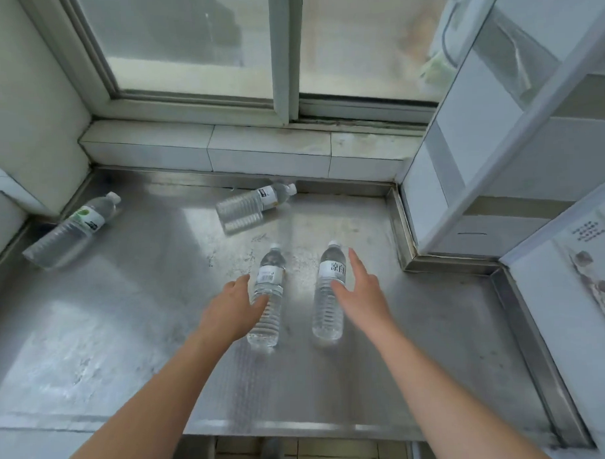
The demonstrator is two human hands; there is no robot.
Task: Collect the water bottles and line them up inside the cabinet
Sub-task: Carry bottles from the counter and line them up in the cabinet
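Several clear water bottles lie on a steel counter (pixel 133 321). One bottle (pixel 267 299) lies in the middle, cap pointing away, and my left hand (pixel 233 309) reaches it with straight fingers touching its left side. A second bottle (pixel 329 293) lies just to its right; my right hand (pixel 363 290) is open over its right side, fingers spread. Another bottle (pixel 254 205) lies at the back near the window ledge. A green-labelled bottle (pixel 73 228) lies at the far left edge. No cabinet interior shows.
A tiled ledge (pixel 257 148) and sliding window (pixel 284 54) bound the back. A white wall corner (pixel 33 111) stands at the left, and a tiled column (pixel 497 147) juts in at the right. The counter's front edge (pixel 301 426) drops to a tiled floor.
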